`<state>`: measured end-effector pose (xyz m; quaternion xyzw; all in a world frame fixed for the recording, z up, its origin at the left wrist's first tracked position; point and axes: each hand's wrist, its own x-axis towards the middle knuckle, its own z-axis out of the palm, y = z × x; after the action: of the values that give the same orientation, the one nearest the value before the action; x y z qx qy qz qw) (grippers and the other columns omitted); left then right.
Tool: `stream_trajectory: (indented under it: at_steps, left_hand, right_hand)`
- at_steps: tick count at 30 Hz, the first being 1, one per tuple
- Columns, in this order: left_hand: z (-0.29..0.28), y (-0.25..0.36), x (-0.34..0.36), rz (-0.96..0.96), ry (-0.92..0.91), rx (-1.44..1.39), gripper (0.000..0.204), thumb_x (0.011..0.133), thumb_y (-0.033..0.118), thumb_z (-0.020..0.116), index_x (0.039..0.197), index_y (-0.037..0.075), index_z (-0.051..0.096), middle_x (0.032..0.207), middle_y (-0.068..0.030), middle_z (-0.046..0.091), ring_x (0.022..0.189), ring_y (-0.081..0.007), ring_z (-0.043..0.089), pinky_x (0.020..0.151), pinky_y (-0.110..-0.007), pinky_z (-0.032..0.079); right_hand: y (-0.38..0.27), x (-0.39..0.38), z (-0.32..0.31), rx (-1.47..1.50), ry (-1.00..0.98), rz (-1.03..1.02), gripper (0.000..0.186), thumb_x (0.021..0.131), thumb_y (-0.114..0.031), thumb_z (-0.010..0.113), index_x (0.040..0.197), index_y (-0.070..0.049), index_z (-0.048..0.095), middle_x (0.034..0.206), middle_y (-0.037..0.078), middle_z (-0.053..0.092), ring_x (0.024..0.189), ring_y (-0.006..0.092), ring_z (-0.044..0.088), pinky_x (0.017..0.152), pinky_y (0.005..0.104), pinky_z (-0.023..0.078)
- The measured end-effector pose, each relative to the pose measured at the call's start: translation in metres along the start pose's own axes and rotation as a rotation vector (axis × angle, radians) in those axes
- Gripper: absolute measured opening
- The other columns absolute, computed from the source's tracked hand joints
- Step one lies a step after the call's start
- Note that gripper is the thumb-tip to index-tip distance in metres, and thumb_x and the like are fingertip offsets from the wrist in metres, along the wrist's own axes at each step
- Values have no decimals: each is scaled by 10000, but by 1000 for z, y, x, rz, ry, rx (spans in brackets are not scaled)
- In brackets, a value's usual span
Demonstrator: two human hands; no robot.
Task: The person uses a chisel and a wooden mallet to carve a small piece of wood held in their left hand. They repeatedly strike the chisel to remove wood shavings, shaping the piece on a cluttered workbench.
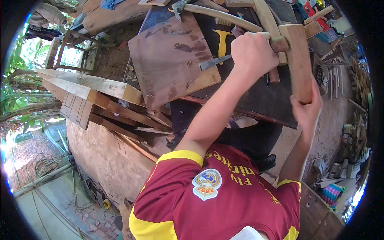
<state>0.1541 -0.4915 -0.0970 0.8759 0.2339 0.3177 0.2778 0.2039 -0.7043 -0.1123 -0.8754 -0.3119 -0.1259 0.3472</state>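
My left hand is closed around a chisel, its flat metal blade pointing left and its round wooden handle end sticking out to the right. That end meets the side of a thick wooden block; whether they touch or only overlap I cannot tell. My right hand grips the block by its lower end. Left of the chisel lies a reddish-brown board with dark wet-looking patches. A claw hammer with a wooden handle rests beyond my left hand, beside a yellow-handled brush.
Under these things is a dark worktable. Long wooden beams are stacked at the left, near a wooden stool frame. Timber bars lie at the far side. Wood scraps line the right wall.
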Motion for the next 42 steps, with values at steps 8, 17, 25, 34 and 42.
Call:
stream_trajectory:
  at_steps: [8,17,25,34,42]
  left_hand:
    - [-1,4,3,-45,-97,-20,173,583,229,662,714,117,682,681,-140,639,694,-326,637,630,-407,522]
    - [-2,1,-5,36,-20,30,171,561,215,697,686,101,677,622,-116,632,614,-288,649,550,-365,513]
    - [-10,-14,-7,-15,-45,53,170,586,250,671,715,140,681,662,-112,639,645,-298,639,579,-391,518]
    - [-21,6,-20,70,-49,-107,150,587,248,670,665,120,651,620,-128,612,625,-332,621,573,-409,504]
    - [-24,15,-18,27,-71,-163,144,592,230,670,680,117,653,601,-139,600,612,-340,613,569,-411,504]
  right_hand:
    - [9,-7,11,52,42,-45,689,654,-63,729,1287,-22,460,1165,191,573,1055,267,566,951,357,412]
    - [-19,-7,-1,180,126,152,663,637,-14,701,1255,47,469,1176,180,577,1071,215,555,934,349,431]
    - [-1,-3,6,446,281,282,672,671,-17,740,1272,37,445,1173,165,556,1048,249,554,913,352,439]
    - [-14,-34,17,943,347,406,579,751,67,661,1277,1,427,1132,109,544,999,195,564,837,325,483]
    - [-13,-47,7,891,250,311,582,737,55,661,1265,4,421,1130,115,543,990,203,547,849,327,460]
